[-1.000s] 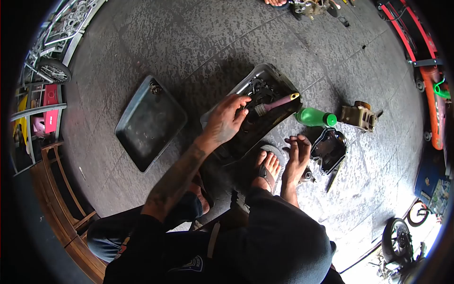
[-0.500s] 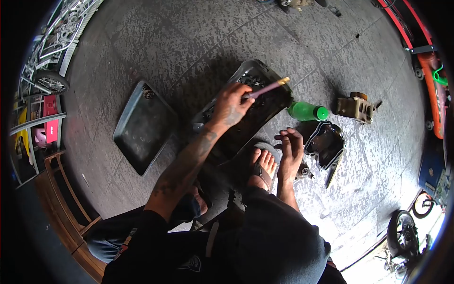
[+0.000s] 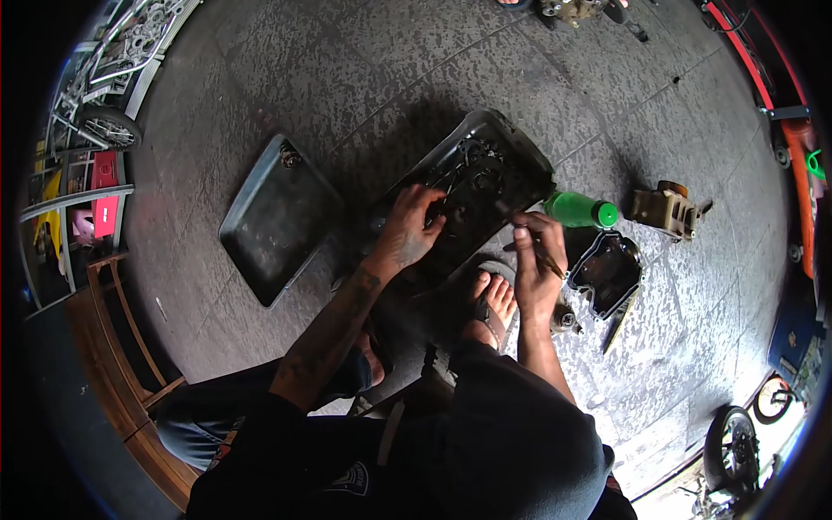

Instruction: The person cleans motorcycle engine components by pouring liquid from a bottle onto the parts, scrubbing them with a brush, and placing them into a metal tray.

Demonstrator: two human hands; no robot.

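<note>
a brush [image 3: 557, 269] is gripped in the right hand [image 3: 539, 247], thumb and fingers closed on the handle. one end is poked out beside the palm, and the other, just past the fingertips, is kinda lost against the dark tray [image 3: 523, 146]. nothing seems to be held by the left hand [image 3: 409, 227]: its fingers are loosely curled, thumb apart, over the near left side of that tray. some greasy metal parts [image 3: 482, 165] are piled in there, just beyond the left fingertips. a green bottle [image 3: 574, 209] is parked right beside the right fingers, with a black cover [image 3: 592, 299] set near that hand's outer side. a second tray [image 3: 276, 251] is left well apart, off to the left of the left fingers.
</note>
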